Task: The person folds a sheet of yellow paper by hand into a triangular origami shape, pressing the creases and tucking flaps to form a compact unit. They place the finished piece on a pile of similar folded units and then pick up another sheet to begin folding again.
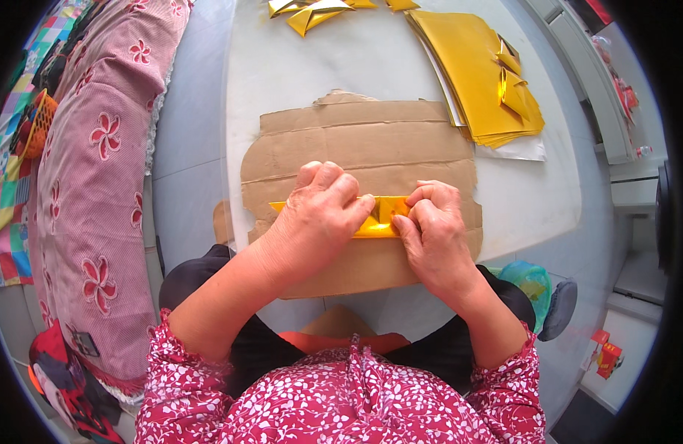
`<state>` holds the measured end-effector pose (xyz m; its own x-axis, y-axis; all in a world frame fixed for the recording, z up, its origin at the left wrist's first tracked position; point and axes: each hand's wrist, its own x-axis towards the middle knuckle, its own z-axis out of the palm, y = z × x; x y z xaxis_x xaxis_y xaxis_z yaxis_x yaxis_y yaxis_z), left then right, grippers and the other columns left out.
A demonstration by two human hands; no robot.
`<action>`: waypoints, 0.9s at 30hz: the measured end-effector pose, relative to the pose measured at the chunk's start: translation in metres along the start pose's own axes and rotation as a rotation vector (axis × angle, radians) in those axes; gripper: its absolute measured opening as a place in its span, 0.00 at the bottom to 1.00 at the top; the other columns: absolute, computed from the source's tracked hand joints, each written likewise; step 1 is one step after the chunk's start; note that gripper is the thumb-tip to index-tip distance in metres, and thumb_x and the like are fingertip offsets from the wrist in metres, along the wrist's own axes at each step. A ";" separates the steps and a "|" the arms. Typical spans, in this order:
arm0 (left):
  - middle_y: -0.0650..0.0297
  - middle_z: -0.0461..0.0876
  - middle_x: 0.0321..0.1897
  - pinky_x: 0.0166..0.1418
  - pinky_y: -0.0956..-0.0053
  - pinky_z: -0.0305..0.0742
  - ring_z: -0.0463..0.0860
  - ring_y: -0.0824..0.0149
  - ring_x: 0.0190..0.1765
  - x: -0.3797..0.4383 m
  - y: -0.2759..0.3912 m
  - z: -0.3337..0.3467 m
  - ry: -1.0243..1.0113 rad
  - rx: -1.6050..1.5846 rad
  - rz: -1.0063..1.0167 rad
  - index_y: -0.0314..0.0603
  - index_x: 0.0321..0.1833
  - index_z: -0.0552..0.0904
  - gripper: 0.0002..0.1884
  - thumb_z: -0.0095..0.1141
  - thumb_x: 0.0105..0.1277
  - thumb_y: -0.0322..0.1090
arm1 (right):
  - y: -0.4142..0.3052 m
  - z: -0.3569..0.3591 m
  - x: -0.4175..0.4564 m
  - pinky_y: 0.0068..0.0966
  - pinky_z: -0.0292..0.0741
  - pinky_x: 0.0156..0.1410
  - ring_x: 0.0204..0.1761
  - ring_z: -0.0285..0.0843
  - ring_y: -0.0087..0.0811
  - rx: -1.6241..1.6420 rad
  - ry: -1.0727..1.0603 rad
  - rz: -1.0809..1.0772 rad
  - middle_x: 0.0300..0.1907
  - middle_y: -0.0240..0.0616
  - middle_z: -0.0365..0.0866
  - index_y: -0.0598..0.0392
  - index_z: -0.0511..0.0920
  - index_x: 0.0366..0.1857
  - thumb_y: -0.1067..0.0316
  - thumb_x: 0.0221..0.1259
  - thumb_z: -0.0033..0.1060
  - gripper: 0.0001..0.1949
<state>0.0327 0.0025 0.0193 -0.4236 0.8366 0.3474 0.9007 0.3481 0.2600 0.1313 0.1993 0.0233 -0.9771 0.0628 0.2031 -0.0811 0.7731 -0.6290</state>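
A folded strip of shiny gold foil paper (380, 226) lies across a flat piece of brown cardboard (375, 144) at the table's near edge. My left hand (327, 208) rests over the strip's left part, its thumb on the foil and a pointed foil end showing to its left. The strip's right end is pinched between the thumb and fingers of my right hand (433, 222). A stack of gold paper sheets (458, 66) lies beyond at the right, partly over the cardboard, with small folded gold pieces (513, 94) on it.
More folded gold pieces (316, 15) sit at the far side of the pale table (369, 55). A sofa under a pink flowered cover (105, 183) stands at the left, with an orange basket (40, 125) beyond. A green translucent bin (527, 286) is on the floor at the right.
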 end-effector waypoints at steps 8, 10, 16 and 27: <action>0.61 0.78 0.43 0.65 0.59 0.73 0.78 0.58 0.53 -0.002 0.009 0.000 -0.024 0.125 0.053 0.39 0.55 0.86 0.19 0.62 0.59 0.30 | 0.003 0.000 -0.003 0.44 0.73 0.67 0.60 0.73 0.54 0.008 -0.008 -0.029 0.49 0.52 0.77 0.67 0.79 0.35 0.79 0.59 0.68 0.06; 0.60 0.77 0.43 0.65 0.58 0.74 0.77 0.57 0.53 -0.001 0.010 0.002 -0.023 0.116 0.049 0.38 0.55 0.86 0.20 0.62 0.59 0.30 | 0.004 -0.001 -0.003 0.43 0.72 0.67 0.60 0.72 0.54 0.005 -0.004 -0.035 0.49 0.52 0.77 0.67 0.79 0.35 0.79 0.59 0.68 0.06; 0.42 0.72 0.67 0.80 0.52 0.65 0.69 0.45 0.74 -0.006 0.021 -0.002 -0.197 0.108 -0.020 0.28 0.67 0.79 0.25 0.60 0.67 0.31 | 0.012 0.006 -0.005 0.43 0.71 0.67 0.59 0.71 0.53 -0.014 0.024 -0.066 0.49 0.52 0.77 0.67 0.79 0.36 0.77 0.57 0.70 0.08; 0.33 0.42 0.84 0.88 0.49 0.32 0.38 0.40 0.88 -0.015 0.026 0.000 -0.428 0.034 -0.067 0.23 0.83 0.50 0.62 0.44 0.67 0.80 | 0.021 -0.002 -0.012 0.43 0.71 0.68 0.60 0.70 0.53 -0.078 0.062 -0.073 0.49 0.53 0.77 0.67 0.80 0.36 0.73 0.56 0.74 0.10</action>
<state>0.0629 -0.0007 0.0206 -0.4093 0.9093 -0.0757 0.8783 0.4151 0.2372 0.1421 0.2158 0.0093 -0.9549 0.0414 0.2940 -0.1339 0.8237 -0.5509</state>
